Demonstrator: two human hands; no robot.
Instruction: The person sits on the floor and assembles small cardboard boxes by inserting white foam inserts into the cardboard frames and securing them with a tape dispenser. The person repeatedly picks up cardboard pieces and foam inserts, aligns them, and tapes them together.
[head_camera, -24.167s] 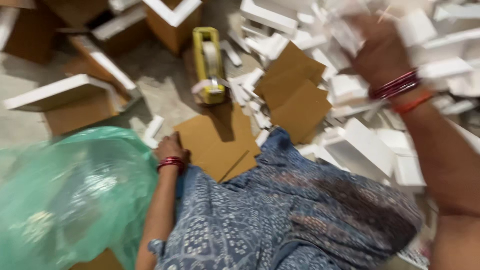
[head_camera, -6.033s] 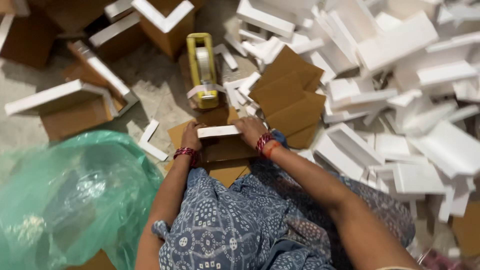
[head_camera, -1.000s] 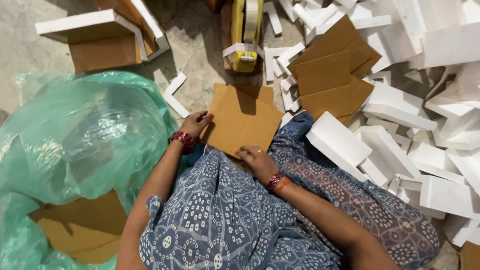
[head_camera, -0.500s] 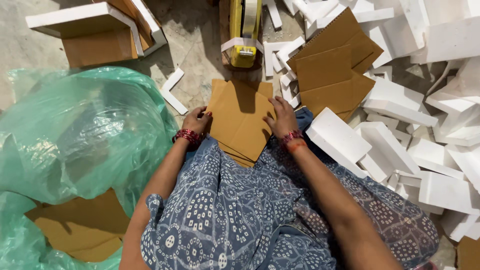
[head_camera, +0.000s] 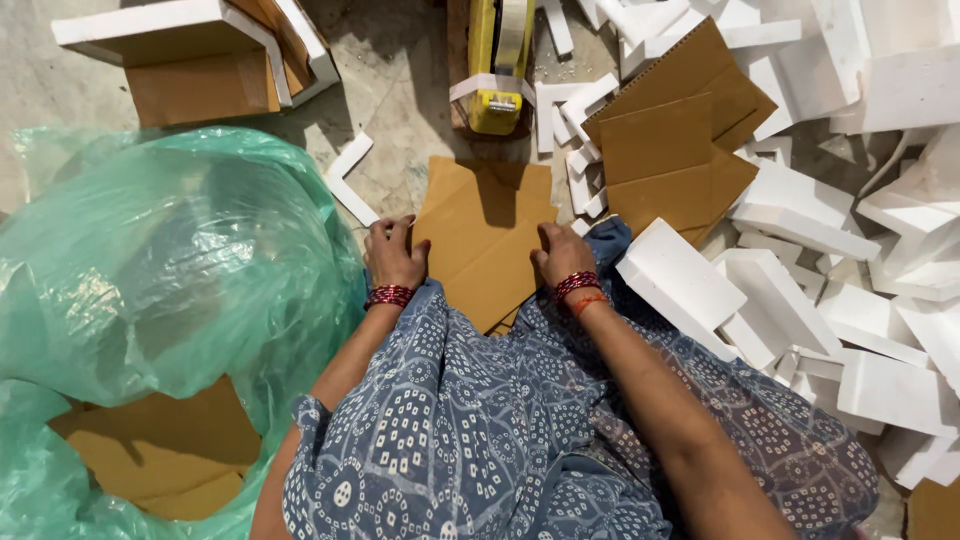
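1. I look down from the head camera at a flat brown cardboard sheet (head_camera: 480, 240) lying on the floor, just ahead of the person's knees.
2. The left hand (head_camera: 393, 252) rests at the sheet's left edge, fingers loosely curled over it; I cannot tell whether it truly grips.
3. The right hand (head_camera: 562, 255) lies at the sheet's right edge, fingers bent down onto the cardboard, holding nothing else.
4. Half a second ago both hands sat at nearly the same edges. A second ago the right hand lay nearer the body, at the sheet's lower corner; it has since moved up to the right edge.
5. A yellow tape dispenser (head_camera: 497, 60) lies beyond the sheet's far end.
6. A crumpled green plastic bag (head_camera: 170, 290) fills the left side.
7. White foam blocks (head_camera: 800, 260) are piled on the right, with more cardboard pieces (head_camera: 680, 140) among them.
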